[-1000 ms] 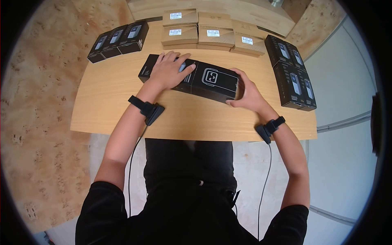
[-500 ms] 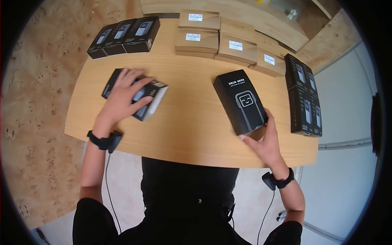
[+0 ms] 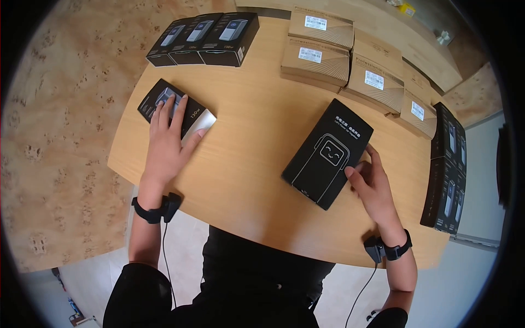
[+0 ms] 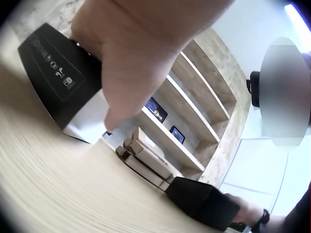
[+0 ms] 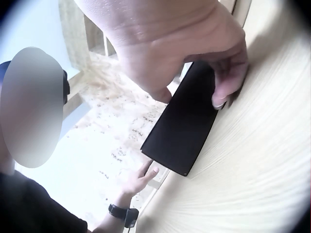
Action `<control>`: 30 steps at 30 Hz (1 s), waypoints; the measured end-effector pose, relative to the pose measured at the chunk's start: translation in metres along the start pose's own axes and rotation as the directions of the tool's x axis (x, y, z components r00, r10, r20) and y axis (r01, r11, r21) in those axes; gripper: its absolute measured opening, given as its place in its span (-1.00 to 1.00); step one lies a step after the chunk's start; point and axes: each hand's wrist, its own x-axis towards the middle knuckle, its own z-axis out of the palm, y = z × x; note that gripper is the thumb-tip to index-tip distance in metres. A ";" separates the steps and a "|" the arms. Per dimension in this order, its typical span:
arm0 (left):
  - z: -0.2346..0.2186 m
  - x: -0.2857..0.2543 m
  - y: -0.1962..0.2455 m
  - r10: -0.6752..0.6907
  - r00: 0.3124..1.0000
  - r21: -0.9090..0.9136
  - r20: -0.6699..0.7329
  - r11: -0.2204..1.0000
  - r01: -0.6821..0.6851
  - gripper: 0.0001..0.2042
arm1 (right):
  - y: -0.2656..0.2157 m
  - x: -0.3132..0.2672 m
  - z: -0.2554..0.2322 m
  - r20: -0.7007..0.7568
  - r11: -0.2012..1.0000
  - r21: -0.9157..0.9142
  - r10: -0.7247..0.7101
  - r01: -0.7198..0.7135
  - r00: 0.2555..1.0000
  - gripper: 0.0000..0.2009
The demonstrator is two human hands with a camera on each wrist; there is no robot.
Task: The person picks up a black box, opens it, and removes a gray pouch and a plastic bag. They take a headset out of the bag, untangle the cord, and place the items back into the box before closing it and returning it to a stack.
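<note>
Two black boxes lie apart on the wooden table (image 3: 240, 164). My left hand (image 3: 167, 147) rests on the smaller one (image 3: 194, 115), marked 130W, its fingers laid across the printed top and the thumb beside the pale end. In the left wrist view that black box (image 4: 60, 80) shows its white end face by the thumb. On the right, a black box with a smiling-face drawing (image 3: 325, 156) is held by my right hand (image 3: 374, 188), thumb at its top edge and fingers curled at its side. The right wrist view shows this dark box (image 5: 182, 121) under the curled fingers.
Three black boxes (image 3: 202, 38) stand in a row at the back left. Brown cardboard boxes (image 3: 320, 60) with white labels are stacked along the back. More black boxes (image 3: 448, 169) line the right edge. Cables (image 3: 167, 262) run from both wrist cameras.
The two boxes, end to end under the hands a second ago, have been drawn apart to left and right. The face-printed box has turned, and the right hand now sits at its right side.
</note>
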 end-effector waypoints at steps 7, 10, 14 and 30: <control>-0.023 0.027 0.020 0.208 0.975 -0.123 -0.083 0.968 -0.217 -0.39 | 0.007 0.013 -0.010 0.161 0.926 0.367 0.034 -0.092 0.986 -0.46; -0.015 0.030 0.082 0.130 0.991 -0.540 0.005 0.835 -0.107 -0.67 | 0.015 0.011 -0.014 0.127 0.911 0.409 -0.007 -0.046 0.992 -0.63; 0.017 0.045 0.145 0.202 0.911 -0.813 0.358 0.548 0.198 -0.79 | 0.021 0.010 -0.018 0.127 0.882 0.469 -0.025 -0.038 0.992 -0.82; 0.065 0.052 0.140 0.415 0.846 -0.917 0.334 -0.063 0.393 -0.79 | 0.030 0.008 -0.026 0.204 0.839 0.545 -0.142 0.008 0.969 -0.78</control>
